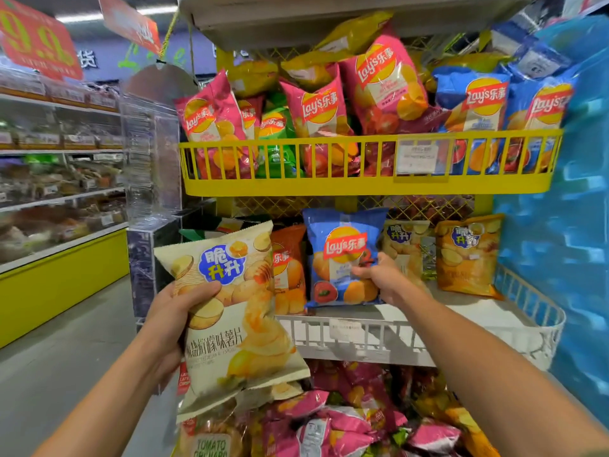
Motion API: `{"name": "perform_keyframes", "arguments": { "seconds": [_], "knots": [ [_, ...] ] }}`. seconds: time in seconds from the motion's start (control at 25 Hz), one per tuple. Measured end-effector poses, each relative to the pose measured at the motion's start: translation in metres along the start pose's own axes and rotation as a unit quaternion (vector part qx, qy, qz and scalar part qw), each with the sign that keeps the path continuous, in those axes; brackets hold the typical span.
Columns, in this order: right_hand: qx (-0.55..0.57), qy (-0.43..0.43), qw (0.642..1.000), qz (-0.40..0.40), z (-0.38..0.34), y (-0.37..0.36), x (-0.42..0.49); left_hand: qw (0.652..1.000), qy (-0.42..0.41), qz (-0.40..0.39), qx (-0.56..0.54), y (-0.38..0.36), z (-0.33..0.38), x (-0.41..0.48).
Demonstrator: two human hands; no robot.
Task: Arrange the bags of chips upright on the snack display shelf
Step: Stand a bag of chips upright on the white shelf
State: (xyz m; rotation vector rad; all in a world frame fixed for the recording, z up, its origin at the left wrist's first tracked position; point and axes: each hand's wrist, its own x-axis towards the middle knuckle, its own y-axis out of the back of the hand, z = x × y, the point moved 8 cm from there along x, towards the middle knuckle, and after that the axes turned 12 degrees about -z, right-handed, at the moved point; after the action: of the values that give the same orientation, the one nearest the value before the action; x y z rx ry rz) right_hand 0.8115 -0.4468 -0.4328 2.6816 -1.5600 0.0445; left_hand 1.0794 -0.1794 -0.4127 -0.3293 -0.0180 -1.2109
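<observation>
My left hand (178, 311) grips a cream bag of chips (237, 311) by its left edge, held upright in front of the white middle shelf (362, 338). A second cream bag seems to sit just behind it. My right hand (379, 275) is closed on the right side of a blue Lay's bag (339, 258) that stands upright on that shelf. An orange Lay's bag (288, 268) stands to its left. Two yellow-orange bags (468, 255) stand upright further right.
The yellow wire basket (369, 184) above holds pink, green and blue Lay's bags, some leaning. A lower bin (346, 423) holds several pink bags lying in a heap. A blue wall (560, 242) is at the right, an aisle with other shelves (62, 192) at the left.
</observation>
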Motion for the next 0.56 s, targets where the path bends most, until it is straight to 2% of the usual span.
{"name": "perform_keyframes", "arguments": {
  "seconds": [0.12,0.24,0.56],
  "knots": [
    [-0.061,-0.041,0.997,-0.01,0.025,-0.014,0.014,1.0,0.006,-0.005,0.01,-0.001,-0.002,0.001],
    [-0.187,-0.1,0.977,-0.009,0.049,-0.014,0.024,1.0,0.014,-0.008,0.011,-0.01,-0.003,0.005],
    [-0.278,-0.121,0.951,-0.054,0.026,-0.008,-0.008,0.998,0.031,-0.046,0.017,-0.054,-0.013,0.019]
  ]
}}
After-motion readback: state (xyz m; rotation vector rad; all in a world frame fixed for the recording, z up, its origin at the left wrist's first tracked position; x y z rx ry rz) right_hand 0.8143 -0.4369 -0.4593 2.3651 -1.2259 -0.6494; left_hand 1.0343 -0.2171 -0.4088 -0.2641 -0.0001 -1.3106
